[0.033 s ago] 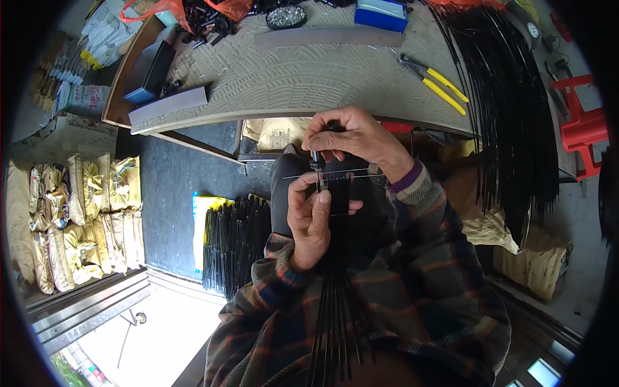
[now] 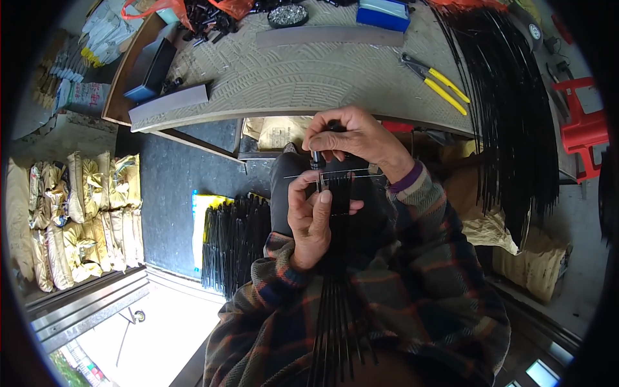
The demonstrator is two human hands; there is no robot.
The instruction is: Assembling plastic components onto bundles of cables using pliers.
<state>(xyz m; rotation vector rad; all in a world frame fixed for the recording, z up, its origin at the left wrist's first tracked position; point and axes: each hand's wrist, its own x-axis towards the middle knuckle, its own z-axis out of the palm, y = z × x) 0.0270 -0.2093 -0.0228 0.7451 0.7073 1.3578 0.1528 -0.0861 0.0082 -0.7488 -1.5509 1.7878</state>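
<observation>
Head view, looking down over the lap in front of the table [image 2: 290, 84]. Left hand [image 2: 313, 216] is closed around the upper ends of a bundle of thin black rods [image 2: 335, 309], thumb pressed on the front; the rods run down from the hand across the plaid sleeves toward the lower edge of the frame, fanning slightly. Right hand [image 2: 354, 138] sits just above the left, fingers curled shut, pinching a small black cap-like piece [image 2: 316, 158] at the top of the bundle; exact shape of the piece is too small to tell. A thin pale wire [image 2: 303, 175] runs horizontally across the rod ends, between the two hands, touching the bundle. Both hands are held above the knees, just below the near edge of the table. On the table: yellow-handled pliers [image 2: 438, 82] to the right, a blue box [image 2: 383, 14] at the far edge, a long grey strip [image 2: 329, 37] near it, a round tray of small metal parts [image 2: 287, 15], a heap of small black parts [image 2: 209, 22] at far left. A large sheaf of long black rods [image 2: 509, 116] hangs over the right end of the table. On the floor at left, another pile of black rods [image 2: 232, 242] lies beside a yellow and white bag [image 2: 200, 222]; stacked yellowish sacks [image 2: 77, 213] stand further left.
</observation>
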